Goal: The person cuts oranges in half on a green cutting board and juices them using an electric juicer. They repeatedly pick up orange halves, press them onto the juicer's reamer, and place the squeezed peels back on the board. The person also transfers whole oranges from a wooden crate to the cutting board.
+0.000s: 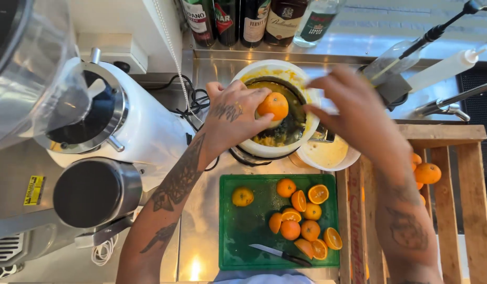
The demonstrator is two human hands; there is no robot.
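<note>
Far left: clear hopper (22,68) and white machine (122,121), with a steel cup (96,192) nearer; none of it is touched.

Left hand (233,113) is on the near-left rim of the juicer (277,108), thumb and fingers curled around the orange half (273,105), pressing it onto the cone at the bowl's middle. So the fruit sits in the juicer, far of the green board (249,226).

Right hand (354,110) hovers over the juicer's right rim, fingers loosely spread, holding nothing I can make out; blurred.

Doing this well, my read: keep the half centred on the cone, press straight down, keep the fingertips off the cone, and let the other hand steady the bowl.

White bowl (327,155) of juice sits just near-right of the juicer. On the board are whole and halved oranges (301,215), with a knife (280,254) at the near edge. Right: wooden crate (454,173) with more oranges. Bottles (243,18) along the far shelf.
</note>
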